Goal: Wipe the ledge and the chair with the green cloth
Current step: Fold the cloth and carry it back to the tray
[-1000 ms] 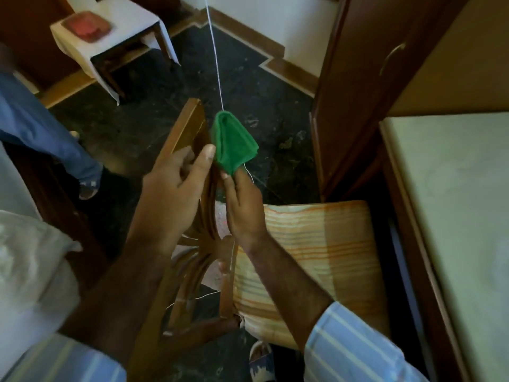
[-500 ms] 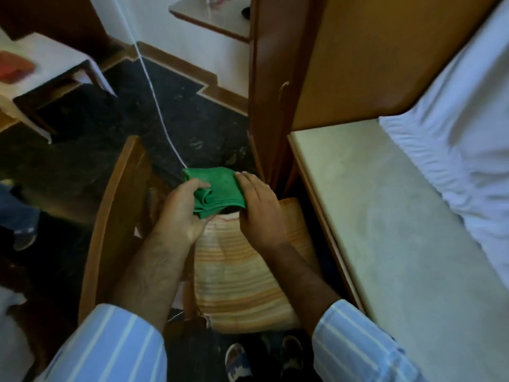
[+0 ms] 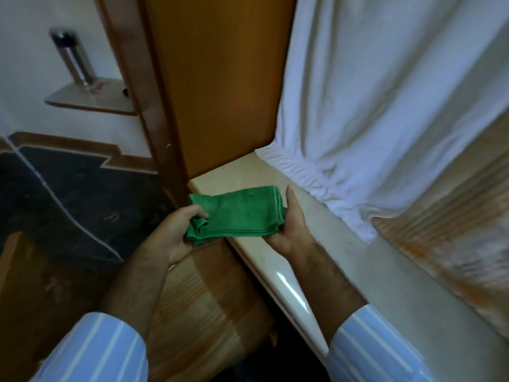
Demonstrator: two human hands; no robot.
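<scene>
Both hands have lifted away from the chair seat and swung right — the folded green cloth now hangs over the near end of the ledge, where half a second earlier it sat above the striped cushion. View has tipped up with them; the chair back and most of the floor are out of frame now.

Left hand: fingers curled, clamped on the cloth's bunched left end, thumb on top. Right hand: closed on the right end, thumb up along the folded edge, fingers underneath and hidden. Cloth folded into several layers, stretched flat between the two hands. Cannot tell whether its underside touches the ledge surface or rides just above it.

Ledge: pale, glossy, runs from the wooden cabinet toward the camera. A white curtain bunches along its far edge, close to the right hand. Cushion lies below and left of the ledge, partly under the left forearm. A metal flask stands on a small wall shelf, well apart from the work.

Reading — the shift from chair to ledge suggests the ledge pass is about to begin, starting at the cabinet corner. No wiped streak is visible, so I judge the ledge not yet done. Likely snag: the curtain hem catching under the cloth on a stroke along the back edge.
</scene>
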